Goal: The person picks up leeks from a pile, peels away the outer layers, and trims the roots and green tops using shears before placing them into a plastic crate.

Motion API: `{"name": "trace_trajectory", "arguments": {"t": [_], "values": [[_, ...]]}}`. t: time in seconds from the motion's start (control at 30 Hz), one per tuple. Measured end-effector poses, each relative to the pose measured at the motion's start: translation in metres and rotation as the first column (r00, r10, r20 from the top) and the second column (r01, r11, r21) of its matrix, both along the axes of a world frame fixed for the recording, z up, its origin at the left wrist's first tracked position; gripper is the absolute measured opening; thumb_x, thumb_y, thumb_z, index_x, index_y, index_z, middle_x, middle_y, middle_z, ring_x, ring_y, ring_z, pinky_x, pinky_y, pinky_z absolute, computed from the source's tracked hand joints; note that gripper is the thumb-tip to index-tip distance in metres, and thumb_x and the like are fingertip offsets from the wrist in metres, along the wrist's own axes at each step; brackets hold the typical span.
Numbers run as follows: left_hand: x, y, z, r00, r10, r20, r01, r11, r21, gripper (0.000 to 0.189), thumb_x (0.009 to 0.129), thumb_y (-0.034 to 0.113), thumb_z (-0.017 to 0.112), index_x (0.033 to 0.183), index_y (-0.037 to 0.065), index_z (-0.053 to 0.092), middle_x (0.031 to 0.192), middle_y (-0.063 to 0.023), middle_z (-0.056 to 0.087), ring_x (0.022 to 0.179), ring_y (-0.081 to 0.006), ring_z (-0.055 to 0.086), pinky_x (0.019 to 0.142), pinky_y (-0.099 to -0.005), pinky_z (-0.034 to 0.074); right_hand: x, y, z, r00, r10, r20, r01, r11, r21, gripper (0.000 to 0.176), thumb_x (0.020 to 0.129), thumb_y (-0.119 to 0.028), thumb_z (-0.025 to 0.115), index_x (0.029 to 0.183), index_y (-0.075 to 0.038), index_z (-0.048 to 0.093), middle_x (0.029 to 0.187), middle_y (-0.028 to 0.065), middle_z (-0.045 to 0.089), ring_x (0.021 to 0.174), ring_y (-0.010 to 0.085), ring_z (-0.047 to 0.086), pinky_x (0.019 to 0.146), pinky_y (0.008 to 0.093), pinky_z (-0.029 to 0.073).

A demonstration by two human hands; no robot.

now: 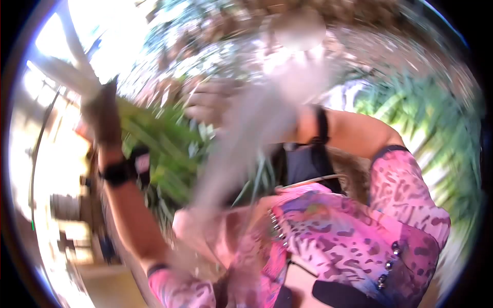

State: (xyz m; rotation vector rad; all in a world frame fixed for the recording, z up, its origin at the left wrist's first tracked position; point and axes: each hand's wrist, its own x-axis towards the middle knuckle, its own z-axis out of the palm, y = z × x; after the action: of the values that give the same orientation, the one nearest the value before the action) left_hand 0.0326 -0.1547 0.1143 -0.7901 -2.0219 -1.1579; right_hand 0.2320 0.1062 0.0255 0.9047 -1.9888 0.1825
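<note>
The left hand [104, 114], in a brown glove, is gripping a bunch of plants [67, 76] — pale stems are sticking out on the far left, green leaves [162, 138] on the other side. The right hand [276, 115] is blurring mid-picture; I cannot tell whether its fingers are clenching anything. More greenery [429, 110] is showing beyond the right arm [357, 131].

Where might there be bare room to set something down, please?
Probably the brown ground above the greenery at picture right, though blur hides detail. It is crowded around the left hand and its long green leaves.
</note>
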Motion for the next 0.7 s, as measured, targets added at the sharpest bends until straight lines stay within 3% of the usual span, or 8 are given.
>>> {"name": "trace_trajectory", "arguments": {"t": [0.03, 0.13, 0.23, 0.33, 0.47, 0.57, 0.6, 0.7], "values": [[0.014, 0.031, -0.015, 0.994, 0.101, 0.050, -0.094, 0.988, -0.123, 0.025, 0.083, 0.022, 0.076, 0.081, -0.001, 0.067, 0.068, -0.0042, 0.060, 0.063, -0.0150, 0.053, 0.060, -0.0347, 0.045, 0.002, 0.016, -0.002, 0.993, -0.085, -0.077, 0.086, 0.996, 0.009, 0.040, 0.082, -0.012, 0.069, 0.121, -0.005, 0.059, 0.127, 0.0184, 0.059, 0.124, 0.0317, 0.056, 0.106, 0.0418, 0.046], [0.048, 0.126, -0.096, 0.977, -0.191, 0.095, 0.207, 0.957, -0.204, 0.030, 0.088, 0.021, 0.075, 0.105, -0.002, 0.067, 0.077, -0.0119, 0.068, 0.071, -0.0198, 0.063, 0.067, -0.0338, 0.051, 0.020, 0.068, 0.000, 0.819, -0.476, -0.321, 0.552, 0.806, 0.214, 0.042, 0.094, -0.018, 0.055, 0.133, -0.006, 0.055, 0.153, 0.0142, 0.044, 0.146, 0.0338, 0.035, 0.125, 0.0444, 0.023], [0.127, 0.189, -0.143, 0.951, -0.195, 0.241, 0.296, 0.803, -0.518, 0.046, 0.081, 0.024, 0.077, 0.118, 0.001, 0.062, 0.090, -0.0186, 0.071, 0.082, -0.0323, 0.069, 0.074, -0.0415, 0.055, 0.011, 0.089, -0.049, 0.607, -0.749, -0.265, 0.789, 0.526, 0.318, 0.045, 0.094, -0.025, 0.053, 0.134, -0.005, 0.059, 0.142, 0.0127, 0.055, 0.141, 0.0327, 0.042, 0.123, 0.0517, 0.020], [0.160, 0.222, -0.197, 0.933, -0.188, 0.306, 0.359, 0.463, -0.811, 0.054, 0.077, 0.020, 0.071, 0.128, 0.012, 0.056, 0.094, -0.0208, 0.070, 0.084, -0.0429, 0.068, 0.075, -0.0515, 0.054, 0.064, 0.104, -0.042, 0.377, -0.867, 0.325, 0.304, 0.448, 0.841, 0.040, 0.088, -0.033, 0.062, 0.115, -0.005, 0.070, 0.123, 0.0086, 0.069, 0.120, 0.0258, 0.061, 0.112, 0.0508, 0.035], [0.174, 0.262, -0.199, 0.863, -0.487, 0.136, 0.311, 0.299, -0.902, 0.043, 0.077, 0.014, 0.070, 0.118, 0.018, 0.058, 0.093, -0.0147, 0.069, 0.080, -0.0399, 0.068, 0.068, -0.0524, 0.053, 0.120, 0.151, -0.097, 0.330, -0.595, 0.733, 0.558, 0.749, 0.356, 0.031, 0.082, -0.030, 0.070, 0.104, -0.008, 0.073, 0.094, 0.0118, 0.074, 0.086, 0.0308, 0.071, 0.080, 0.0448, 0.055], [0.191, 0.324, -0.158, 0.746, -0.662, -0.074, 0.199, 0.328, -0.923, 0.033, 0.079, 0.013, 0.071, 0.111, 0.019, 0.064, 0.100, -0.0081, 0.069, 0.092, -0.0330, 0.067, 0.083, -0.0503, 0.051, 0.180, 0.171, -0.074, 0.366, -0.419, 0.831, 0.794, 0.607, -0.043, 0.024, 0.082, -0.021, 0.069, 0.100, -0.005, 0.069, 0.081, 0.0127, 0.072, 0.078, 0.0322, 0.072, 0.070, 0.0445, 0.057], [0.206, 0.347, -0.135, 0.723, -0.677, -0.137, 0.134, 0.331, -0.934, 0.032, 0.081, 0.016, 0.072, 0.111, 0.019, 0.065, 0.104, -0.0072, 0.069, 0.098, -0.0308, 0.066, 0.091, -0.0492, 0.049, 0.177, 0.200, -0.093, 0.270, -0.560, 0.783, 0.842, 0.532, 0.089, 0.023, 0.084, -0.018, 0.066, 0.103, -0.005, 0.067, 0.080, 0.0128, 0.070, 0.075, 0.0299, 0.071, 0.067, 0.0424, 0.057], [0.246, 0.386, -0.079, 0.462, -0.675, -0.576, 0.248, 0.721, -0.646, 0.044, 0.084, 0.027, 0.073, 0.126, 0.017, 0.064, 0.114, -0.0070, 0.065, 0.109, -0.0280, 0.061, 0.107, -0.0476, 0.041, 0.262, 0.226, -0.052, 0.439, -0.218, 0.872, 0.890, 0.241, -0.388, 0.021, 0.096, -0.016, 0.059, 0.115, -0.007, 0.064, 0.086, 0.0081, 0.069, 0.072, 0.0179, 0.066, 0.064, 0.0331, 0.056]]}}
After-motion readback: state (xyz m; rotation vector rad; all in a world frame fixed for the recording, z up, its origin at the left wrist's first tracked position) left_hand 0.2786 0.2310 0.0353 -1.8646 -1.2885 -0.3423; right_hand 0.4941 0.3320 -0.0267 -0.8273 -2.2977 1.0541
